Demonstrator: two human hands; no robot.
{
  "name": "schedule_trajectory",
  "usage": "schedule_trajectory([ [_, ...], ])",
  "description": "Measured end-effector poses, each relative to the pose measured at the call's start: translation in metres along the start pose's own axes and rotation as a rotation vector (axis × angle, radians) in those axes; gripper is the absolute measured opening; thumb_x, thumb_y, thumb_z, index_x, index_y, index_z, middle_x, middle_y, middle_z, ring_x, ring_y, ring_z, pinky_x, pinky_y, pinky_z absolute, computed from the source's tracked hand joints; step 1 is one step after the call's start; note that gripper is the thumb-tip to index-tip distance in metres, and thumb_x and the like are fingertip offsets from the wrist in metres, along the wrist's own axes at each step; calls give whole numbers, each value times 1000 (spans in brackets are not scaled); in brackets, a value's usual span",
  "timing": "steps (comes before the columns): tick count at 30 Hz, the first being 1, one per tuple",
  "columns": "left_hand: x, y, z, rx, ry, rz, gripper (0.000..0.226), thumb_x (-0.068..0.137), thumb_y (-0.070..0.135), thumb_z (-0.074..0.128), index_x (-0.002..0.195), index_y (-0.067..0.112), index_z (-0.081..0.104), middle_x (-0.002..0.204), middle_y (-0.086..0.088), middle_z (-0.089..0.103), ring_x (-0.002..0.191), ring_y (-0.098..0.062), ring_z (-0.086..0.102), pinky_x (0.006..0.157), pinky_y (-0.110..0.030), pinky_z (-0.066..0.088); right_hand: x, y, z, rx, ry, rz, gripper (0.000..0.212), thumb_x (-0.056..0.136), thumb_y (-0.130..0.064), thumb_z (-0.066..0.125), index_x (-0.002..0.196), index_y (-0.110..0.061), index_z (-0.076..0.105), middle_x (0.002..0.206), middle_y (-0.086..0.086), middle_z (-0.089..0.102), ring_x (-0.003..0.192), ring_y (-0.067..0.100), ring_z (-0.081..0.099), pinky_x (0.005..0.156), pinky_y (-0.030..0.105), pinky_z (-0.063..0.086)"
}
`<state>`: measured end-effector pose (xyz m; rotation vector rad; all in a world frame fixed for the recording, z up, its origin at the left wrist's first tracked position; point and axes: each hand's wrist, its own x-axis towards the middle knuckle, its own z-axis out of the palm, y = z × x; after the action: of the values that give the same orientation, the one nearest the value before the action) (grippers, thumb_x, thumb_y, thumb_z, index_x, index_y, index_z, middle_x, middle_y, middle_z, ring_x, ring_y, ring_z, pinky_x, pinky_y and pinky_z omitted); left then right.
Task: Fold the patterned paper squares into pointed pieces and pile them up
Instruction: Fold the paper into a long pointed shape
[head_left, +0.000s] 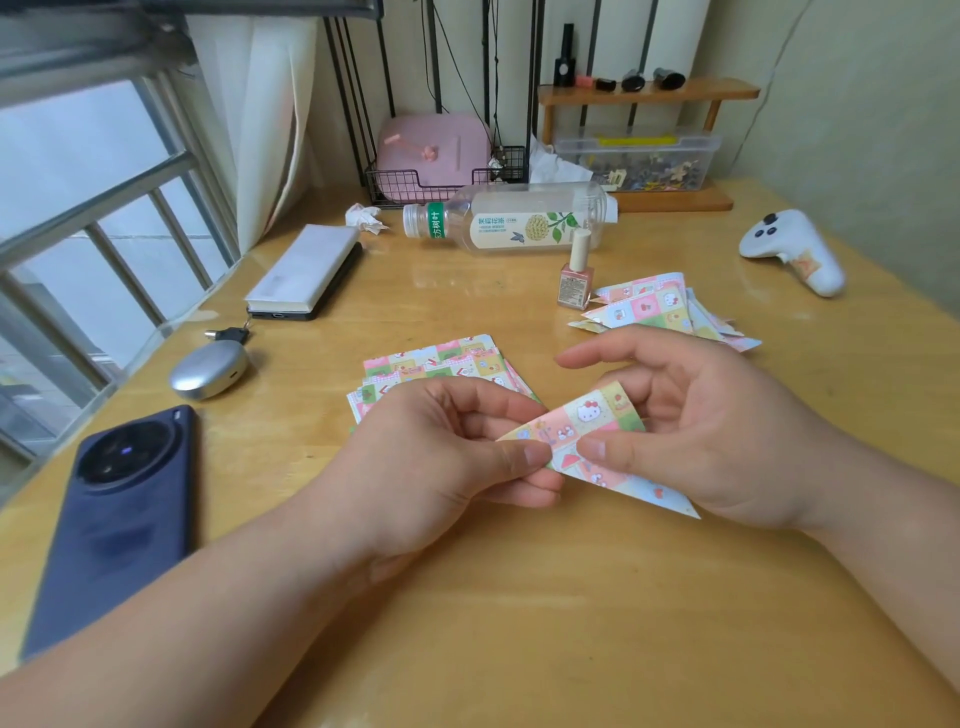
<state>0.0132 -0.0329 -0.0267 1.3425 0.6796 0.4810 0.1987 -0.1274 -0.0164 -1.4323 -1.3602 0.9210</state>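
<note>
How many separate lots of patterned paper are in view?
3: the unfolded stack behind the left hand, the folded pile by the nail polish, and one piece pinched between that hand and the right hand. Sheets within lots may be hidden.

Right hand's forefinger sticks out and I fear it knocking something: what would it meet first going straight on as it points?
Probably the stack of unfolded squares, just left of the right hand; the forefinger may pass above it, since height is unclear.
</note>
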Motion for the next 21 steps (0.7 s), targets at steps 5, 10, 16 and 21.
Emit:
schedule_trajectory([
  [5,-1,-1,1,16,4,17,14,82,-9,71,92,-1,68,79,-23,74,69,-26,74,68,-34,63,0,-4,8,-9,9,45,49,80,8,73,117,-22,60,88,6,76,76,20,71,74,40,58],
  [10,-1,0,2,-36,23,-19,15,77,5,76,90,0,72,81,-24,74,68,-26,74,66,-30,62,0,-5,5,35,42,48,54,81,11,71,122,-20,57,79,4,72,68,17,63,62,28,52],
  [16,-2,3,-1,-38,23,-15,21,74,19,74,80,-2,73,77,-23,72,59,-27,70,56,-30,60,1,-4,2,86,80,24,56,81,14,69,123,-20,55,90,19,72,67,20,62,62,32,53],
  [21,-3,3,-1,-8,-12,-1,24,77,19,70,82,-5,69,74,-22,71,54,-26,68,52,-31,59,1,-5,0,89,55,43,57,80,13,69,125,-19,55,89,20,71,66,19,64,64,34,56],
])
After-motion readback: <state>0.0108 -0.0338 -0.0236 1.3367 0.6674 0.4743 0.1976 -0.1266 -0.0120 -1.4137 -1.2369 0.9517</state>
